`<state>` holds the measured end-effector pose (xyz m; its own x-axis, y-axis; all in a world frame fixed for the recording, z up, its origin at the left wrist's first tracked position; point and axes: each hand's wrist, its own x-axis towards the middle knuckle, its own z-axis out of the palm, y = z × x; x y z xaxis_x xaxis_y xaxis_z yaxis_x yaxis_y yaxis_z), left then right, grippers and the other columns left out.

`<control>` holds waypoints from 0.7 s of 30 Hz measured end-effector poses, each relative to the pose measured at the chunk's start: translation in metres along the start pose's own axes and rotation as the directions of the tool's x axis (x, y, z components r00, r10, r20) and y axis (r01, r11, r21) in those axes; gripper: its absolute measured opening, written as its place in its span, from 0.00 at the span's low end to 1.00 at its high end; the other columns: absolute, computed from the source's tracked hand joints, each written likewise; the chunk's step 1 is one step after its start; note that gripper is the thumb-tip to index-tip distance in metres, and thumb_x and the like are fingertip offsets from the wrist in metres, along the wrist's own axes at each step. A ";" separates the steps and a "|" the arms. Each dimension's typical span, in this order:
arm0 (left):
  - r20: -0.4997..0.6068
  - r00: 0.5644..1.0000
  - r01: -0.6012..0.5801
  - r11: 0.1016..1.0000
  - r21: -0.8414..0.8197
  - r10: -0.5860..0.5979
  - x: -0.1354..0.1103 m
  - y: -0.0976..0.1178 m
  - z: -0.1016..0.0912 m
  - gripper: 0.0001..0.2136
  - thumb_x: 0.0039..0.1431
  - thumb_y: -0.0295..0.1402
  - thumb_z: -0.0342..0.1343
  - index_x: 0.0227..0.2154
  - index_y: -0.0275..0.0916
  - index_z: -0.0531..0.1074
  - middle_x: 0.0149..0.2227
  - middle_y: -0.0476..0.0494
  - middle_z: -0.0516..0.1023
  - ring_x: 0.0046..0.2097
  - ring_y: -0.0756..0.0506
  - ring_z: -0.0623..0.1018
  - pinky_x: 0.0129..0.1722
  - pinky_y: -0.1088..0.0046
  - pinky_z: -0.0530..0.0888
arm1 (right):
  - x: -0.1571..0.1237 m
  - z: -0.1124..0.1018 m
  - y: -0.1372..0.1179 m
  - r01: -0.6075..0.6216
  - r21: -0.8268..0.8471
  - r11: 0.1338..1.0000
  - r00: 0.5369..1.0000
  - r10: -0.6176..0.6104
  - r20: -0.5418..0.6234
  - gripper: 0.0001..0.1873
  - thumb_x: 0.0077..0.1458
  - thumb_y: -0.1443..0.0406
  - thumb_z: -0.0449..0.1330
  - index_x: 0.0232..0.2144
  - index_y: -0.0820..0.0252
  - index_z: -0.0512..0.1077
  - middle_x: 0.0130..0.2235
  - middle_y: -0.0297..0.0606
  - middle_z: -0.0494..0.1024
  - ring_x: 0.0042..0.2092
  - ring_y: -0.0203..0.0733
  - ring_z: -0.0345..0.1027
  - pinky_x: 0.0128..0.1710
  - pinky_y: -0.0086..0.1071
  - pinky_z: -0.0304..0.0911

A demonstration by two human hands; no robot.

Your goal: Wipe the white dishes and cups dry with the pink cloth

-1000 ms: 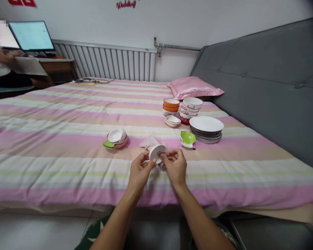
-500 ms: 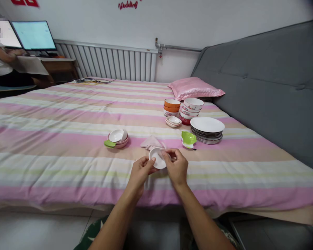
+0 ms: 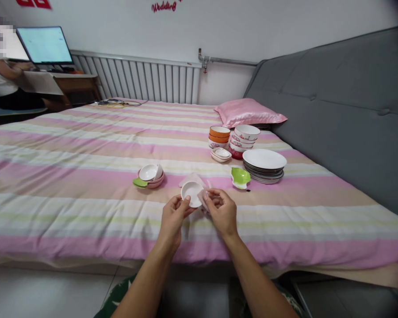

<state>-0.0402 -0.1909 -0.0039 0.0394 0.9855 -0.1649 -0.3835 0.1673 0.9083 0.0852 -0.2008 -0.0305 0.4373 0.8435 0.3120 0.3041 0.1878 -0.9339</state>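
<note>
Over bed (image 3: 86, 168), dish (image 3: 191, 193) mouth up, cloth (image 3: 203, 201) beside.

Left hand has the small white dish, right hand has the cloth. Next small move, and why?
Probably slide the pink cloth into the hollow of the small white dish and rub it round. The left hand holds the dish by its near rim with the hollow facing up, and the right hand pinches the cloth right beside the dish's edge, not yet inside it.
</note>
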 end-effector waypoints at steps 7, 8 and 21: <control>0.018 1.000 -0.002 1.000 0.023 0.002 0.000 -0.001 -0.001 0.15 0.42 0.37 0.64 0.30 0.33 0.71 0.30 0.49 0.72 0.29 0.53 0.73 0.35 0.74 0.73 | -0.001 0.002 0.000 -0.043 0.066 0.997 0.997 0.039 0.067 0.15 0.47 0.59 0.61 0.37 0.61 0.69 0.30 0.33 0.71 0.23 0.31 0.66 0.24 0.25 0.64; 0.019 1.000 0.000 1.000 0.027 -0.001 0.000 -0.002 -0.001 0.15 0.42 0.38 0.64 0.31 0.33 0.71 0.30 0.49 0.72 0.29 0.53 0.73 0.35 0.74 0.73 | -0.002 0.003 0.001 -0.047 0.079 0.996 0.997 0.043 0.056 0.15 0.47 0.59 0.61 0.37 0.60 0.67 0.29 0.32 0.71 0.24 0.31 0.66 0.24 0.25 0.64; 0.131 0.984 -0.143 0.978 0.151 0.124 -0.001 -0.005 0.003 0.17 0.43 0.34 0.63 0.38 0.35 0.72 0.37 0.44 0.75 0.35 0.48 0.74 0.36 0.72 0.73 | -0.001 0.002 0.008 -0.182 0.101 0.978 0.980 0.173 0.098 0.17 0.49 0.55 0.58 0.31 0.64 0.74 0.26 0.41 0.79 0.27 0.41 0.72 0.24 0.28 0.64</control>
<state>-0.0353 -0.1927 -0.0069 0.1119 0.9937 0.0004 -0.2414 0.0268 0.9701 0.0853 -0.1989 -0.0382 0.3985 0.9083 0.1274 0.1319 0.0807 -0.9880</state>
